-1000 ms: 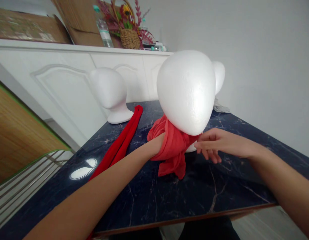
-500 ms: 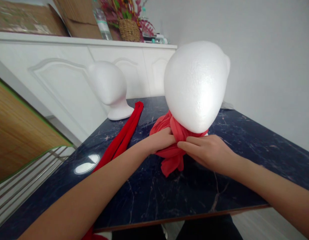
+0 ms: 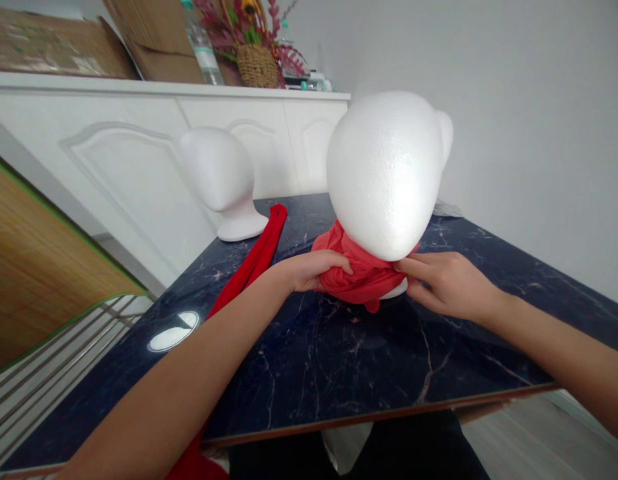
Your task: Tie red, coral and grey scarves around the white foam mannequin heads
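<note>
A coral-red scarf (image 3: 361, 277) is wrapped around the neck of a white foam mannequin head (image 3: 386, 173), which stands on a dark blue marbled table. On the scarf's left side, my left hand (image 3: 319, 269) grips the cloth, the thumb lying on top of it and the other fingers partly hidden. My right hand (image 3: 446, 283) is at the scarf's right edge, just under the head, with fingertips pinched on the fabric. A small end of cloth pokes out below the wrap, and part of the white base shows beside it.
Another white foam head (image 3: 221, 173) stands at the table's far left. A long red cloth (image 3: 251, 263) lies alongside it and runs under my left arm. Behind is a white cabinet (image 3: 123, 160) bearing cardboard boxes, a bottle (image 3: 203, 50) and a flower basket (image 3: 259, 65).
My hands have moved apart, the right one going rightward along the scarf. The loose end that hung in front no longer hangs down, and the wrap looks flatter. The head has shifted slightly.
</note>
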The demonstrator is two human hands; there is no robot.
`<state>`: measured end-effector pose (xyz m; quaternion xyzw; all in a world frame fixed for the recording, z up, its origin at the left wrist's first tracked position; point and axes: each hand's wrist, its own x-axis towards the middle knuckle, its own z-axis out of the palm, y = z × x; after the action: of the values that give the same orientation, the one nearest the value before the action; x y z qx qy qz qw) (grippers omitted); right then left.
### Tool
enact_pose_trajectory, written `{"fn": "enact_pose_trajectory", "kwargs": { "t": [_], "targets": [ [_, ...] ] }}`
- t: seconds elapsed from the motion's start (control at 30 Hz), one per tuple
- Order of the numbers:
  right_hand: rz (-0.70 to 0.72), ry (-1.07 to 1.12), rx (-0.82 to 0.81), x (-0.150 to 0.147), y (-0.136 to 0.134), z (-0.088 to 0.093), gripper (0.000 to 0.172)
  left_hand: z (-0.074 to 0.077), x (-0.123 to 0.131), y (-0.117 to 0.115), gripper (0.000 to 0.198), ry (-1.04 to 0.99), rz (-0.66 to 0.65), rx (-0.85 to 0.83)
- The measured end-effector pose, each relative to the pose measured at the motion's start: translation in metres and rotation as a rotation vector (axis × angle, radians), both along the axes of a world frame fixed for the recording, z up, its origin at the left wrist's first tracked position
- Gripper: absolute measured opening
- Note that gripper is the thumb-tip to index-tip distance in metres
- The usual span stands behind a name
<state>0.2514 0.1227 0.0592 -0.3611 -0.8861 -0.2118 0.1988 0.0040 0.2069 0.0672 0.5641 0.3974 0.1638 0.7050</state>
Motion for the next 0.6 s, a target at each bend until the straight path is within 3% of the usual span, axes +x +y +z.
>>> {"fn": "enact_pose_trajectory", "kwargs": {
  "t": [0.17, 0.27, 0.37, 0.47, 0.6],
  "targets": [
    [-0.116, 0.364, -0.093, -0.019, -0.002, -0.01, 0.025, 0.004, 0.0, -0.007, 0.027, -0.061, -0.052, 0.045],
    [-0.13, 0.714, -0.291, -0.022, 0.005, -0.013, 0.027, 0.008, -0.006, -0.005, 0.024, -0.1, -0.108, 0.103],
    [-0.138, 1.029, -0.5, -0.016, 0.016, -0.016, 0.035, 0.008, -0.014, -0.001, 0.025, 0.013, -0.178, 0.163],
    [-0.227, 1.056, -0.602, -0.006, 0.027, -0.018, 0.038, 0.007, -0.019, -0.001, 0.032, 0.109, -0.232, 0.194],
    [-0.246, 0.974, -0.679, 0.002, 0.035, -0.016, 0.018, 0.003, -0.024, -0.004, 0.034, 0.128, -0.203, 0.138]
  ]
}}
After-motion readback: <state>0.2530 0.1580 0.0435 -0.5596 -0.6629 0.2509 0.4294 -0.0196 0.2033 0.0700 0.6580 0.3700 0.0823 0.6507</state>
